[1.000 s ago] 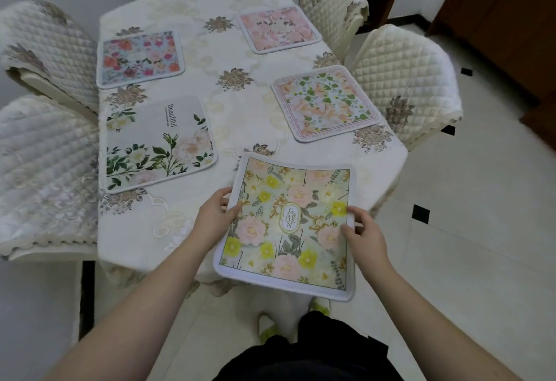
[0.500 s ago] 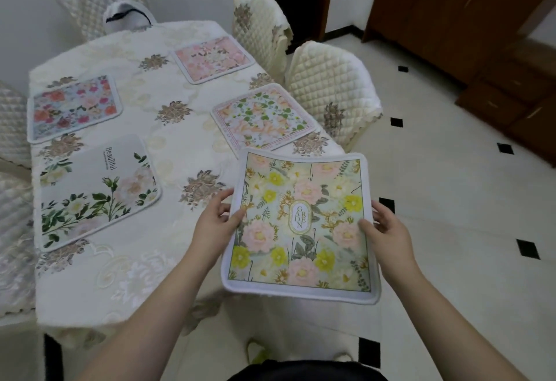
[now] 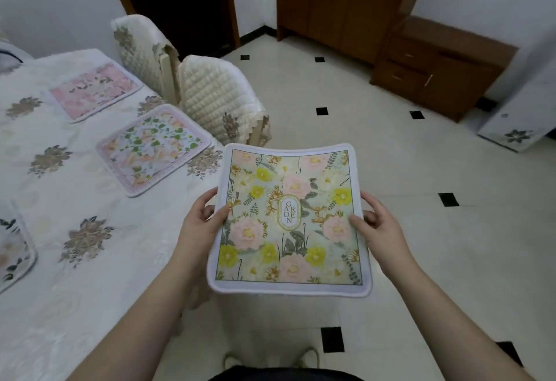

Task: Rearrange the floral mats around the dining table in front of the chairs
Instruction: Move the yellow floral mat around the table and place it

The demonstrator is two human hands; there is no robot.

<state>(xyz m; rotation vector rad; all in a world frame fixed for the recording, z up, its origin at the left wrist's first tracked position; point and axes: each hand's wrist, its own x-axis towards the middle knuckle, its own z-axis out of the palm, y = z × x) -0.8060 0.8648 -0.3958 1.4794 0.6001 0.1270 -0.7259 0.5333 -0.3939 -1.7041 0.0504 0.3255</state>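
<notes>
I hold a yellow-and-pink floral mat (image 3: 290,218) with a "GARDEN" label flat in the air, off the table's right corner and over the floor. My left hand (image 3: 201,224) pinches its left edge, thumb on top. My right hand (image 3: 377,227) pinches its right edge the same way. On the table (image 3: 90,260), covered in a white embroidered cloth, lie a green-leaf mat (image 3: 153,147), a pink mat (image 3: 94,90) farther back, and part of a white mat (image 3: 13,248) at the left edge.
Two quilted cream chairs (image 3: 219,100) (image 3: 141,46) stand along the table's right side, by the two mats. A dark doorway (image 3: 177,1), a brown wardrobe (image 3: 343,4) and a low cabinet (image 3: 436,70) line the far wall. Tiled floor (image 3: 421,230) spreads to the right.
Both hands lifted the garden mat off the table's near edge and carried it right, clear of the table. The view swung right with it.
</notes>
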